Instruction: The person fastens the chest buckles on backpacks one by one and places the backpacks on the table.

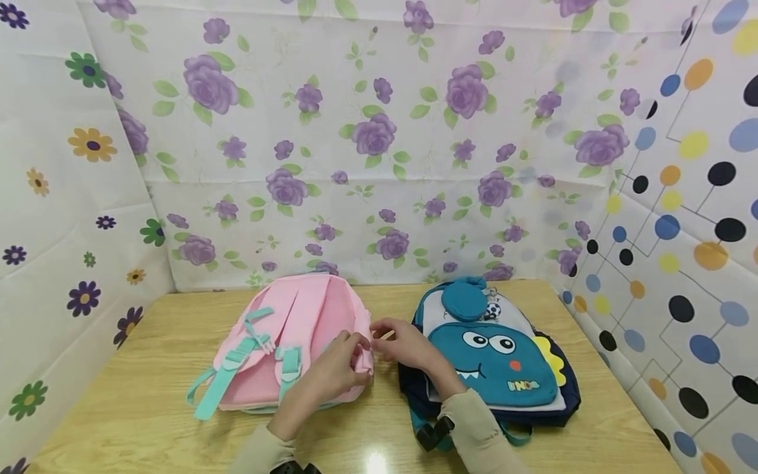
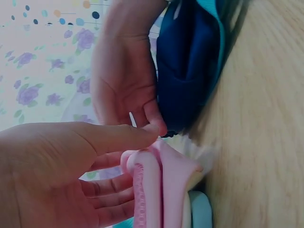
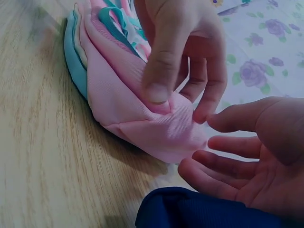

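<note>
A pink backpack (image 1: 346,299) lies on the table with its straps up and teal webbing and buckles showing. At its right side, my left hand (image 1: 333,368) pinches the pink fabric between thumb and fingers, by what looks like a side pocket (image 3: 166,128). My right hand (image 1: 408,345) is beside the same edge, its thumb and fingers apart and loosely bent. In the right wrist view its fingertips (image 3: 190,168) are close to the fabric; whether they touch it I cannot tell.
Right of the pink one lies a blue backpack (image 1: 491,375) with a dinosaur face and a round teal pouch (image 1: 464,301), partly under my right forearm. Both bags are on a wooden table (image 1: 148,368). Patterned cloth walls (image 1: 355,217) stand behind and at both sides.
</note>
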`<state>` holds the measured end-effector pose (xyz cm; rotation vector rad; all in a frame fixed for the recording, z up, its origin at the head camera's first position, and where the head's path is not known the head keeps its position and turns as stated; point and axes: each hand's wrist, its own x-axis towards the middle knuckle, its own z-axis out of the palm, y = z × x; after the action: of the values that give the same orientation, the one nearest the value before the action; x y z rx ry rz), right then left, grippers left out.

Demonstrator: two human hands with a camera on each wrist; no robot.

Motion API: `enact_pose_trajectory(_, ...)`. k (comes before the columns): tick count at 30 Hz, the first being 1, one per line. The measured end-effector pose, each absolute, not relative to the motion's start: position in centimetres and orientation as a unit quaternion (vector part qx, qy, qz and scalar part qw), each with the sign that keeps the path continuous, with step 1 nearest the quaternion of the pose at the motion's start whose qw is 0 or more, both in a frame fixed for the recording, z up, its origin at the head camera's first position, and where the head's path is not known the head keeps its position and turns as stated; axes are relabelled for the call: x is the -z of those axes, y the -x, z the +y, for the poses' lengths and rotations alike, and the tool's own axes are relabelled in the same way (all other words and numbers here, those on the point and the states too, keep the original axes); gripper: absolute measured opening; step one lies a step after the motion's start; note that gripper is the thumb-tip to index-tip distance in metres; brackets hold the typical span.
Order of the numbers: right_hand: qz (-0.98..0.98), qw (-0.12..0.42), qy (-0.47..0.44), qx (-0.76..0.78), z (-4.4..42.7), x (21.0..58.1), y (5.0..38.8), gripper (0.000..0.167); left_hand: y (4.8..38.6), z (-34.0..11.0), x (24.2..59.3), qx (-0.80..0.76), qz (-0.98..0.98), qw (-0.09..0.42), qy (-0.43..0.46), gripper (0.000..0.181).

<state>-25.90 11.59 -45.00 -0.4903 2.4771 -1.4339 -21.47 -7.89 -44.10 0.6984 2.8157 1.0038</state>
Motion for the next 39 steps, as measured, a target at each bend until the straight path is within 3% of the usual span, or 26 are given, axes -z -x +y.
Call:
enact_pose_trajectory(14, 0.862, 0.03, 0.182, 0.473, 11.3, 43.3, 25.3, 0.028, 21.5, -10.8, 40.3, -0.385, 0.896, -0.019, -0.219, 0.037)
enact_pose_trajectory(39, 0.852, 0.023, 0.239, 0.465, 6.9, 41.5, 25.2, 0.028, 22.3, -19.7, 39.4, -0.334, 0.905, -0.086, -0.247, 0.024)
